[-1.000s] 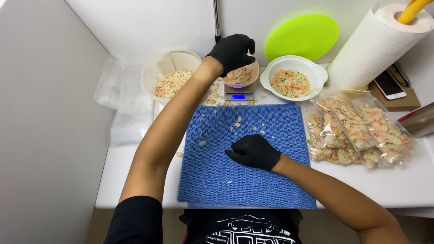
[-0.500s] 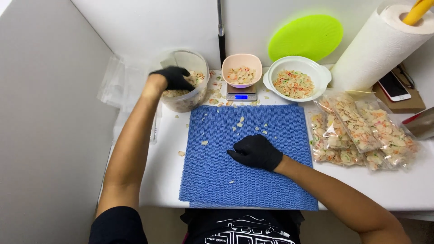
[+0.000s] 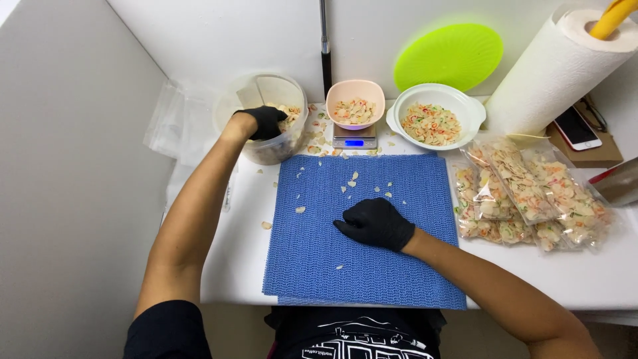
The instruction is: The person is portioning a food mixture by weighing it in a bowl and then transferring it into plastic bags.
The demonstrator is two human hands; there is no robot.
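Left hand (image 3: 264,121), in a black glove, is down inside the clear plastic tub (image 3: 286,90) at the back-left corner of the blue mat (image 3: 319,259). Fingers are curled down into the pale chips (image 3: 290,113) in there, but I honestly can't tell if it's got any pinched or is just resting on them.

Right hand (image 3: 376,223), also gloved, is lying palm down near the middle of the mat, fingers loosely spread, holding nothing. A few loose chips (image 3: 352,179) are scattered on the mat just behind it.

Behind the mat's back edge sits a little digital scale (image 3: 354,141) with a pink bowl (image 3: 356,93) of chips on top. Just right of that is a white bowl (image 3: 465,110) with more of the mix, and a lime green lid (image 3: 452,53) leaning on the wall behind it. Off the mat's right edge is a pile of filled clear bags (image 3: 531,193), with a paper towel roll (image 3: 551,73) behind them.
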